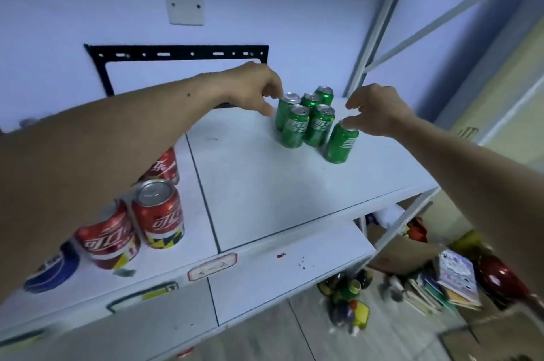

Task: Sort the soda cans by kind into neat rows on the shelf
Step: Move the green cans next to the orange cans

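Six green cans [306, 122] stand upright, tops up, at the shelf [265, 190] back right. Right hand [379, 113] fingers pinch the nearest can's rim; left hand [253, 87] fingers curl, narrow, touching the back-left can's top. Red cans [159, 213] front left.

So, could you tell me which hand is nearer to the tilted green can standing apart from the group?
Right. The right hand is at the top of the tilted green can; the left hand is across the green cluster, by its far-left can.
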Tool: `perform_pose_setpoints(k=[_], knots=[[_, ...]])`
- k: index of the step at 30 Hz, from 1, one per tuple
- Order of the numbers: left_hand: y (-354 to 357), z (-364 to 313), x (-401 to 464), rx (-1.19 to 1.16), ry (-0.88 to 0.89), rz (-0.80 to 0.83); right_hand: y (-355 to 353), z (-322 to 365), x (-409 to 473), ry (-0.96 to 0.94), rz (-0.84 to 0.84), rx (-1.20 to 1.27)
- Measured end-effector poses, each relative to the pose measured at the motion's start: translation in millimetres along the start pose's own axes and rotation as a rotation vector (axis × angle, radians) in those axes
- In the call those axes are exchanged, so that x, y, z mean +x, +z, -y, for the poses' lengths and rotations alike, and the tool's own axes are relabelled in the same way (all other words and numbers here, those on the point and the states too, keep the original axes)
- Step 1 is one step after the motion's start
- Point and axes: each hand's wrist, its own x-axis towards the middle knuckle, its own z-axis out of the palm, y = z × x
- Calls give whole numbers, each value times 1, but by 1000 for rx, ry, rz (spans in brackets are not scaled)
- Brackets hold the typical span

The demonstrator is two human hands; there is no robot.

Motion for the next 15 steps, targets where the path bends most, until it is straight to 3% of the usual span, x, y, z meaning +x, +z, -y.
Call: perform_pose_setpoints(k=[8,15], knots=[[71,5,99,-96,-136,47,55,-89,76,-18,124,85],[145,24,142,-293,-290,-76,123,-136,124,-73,248,295]])
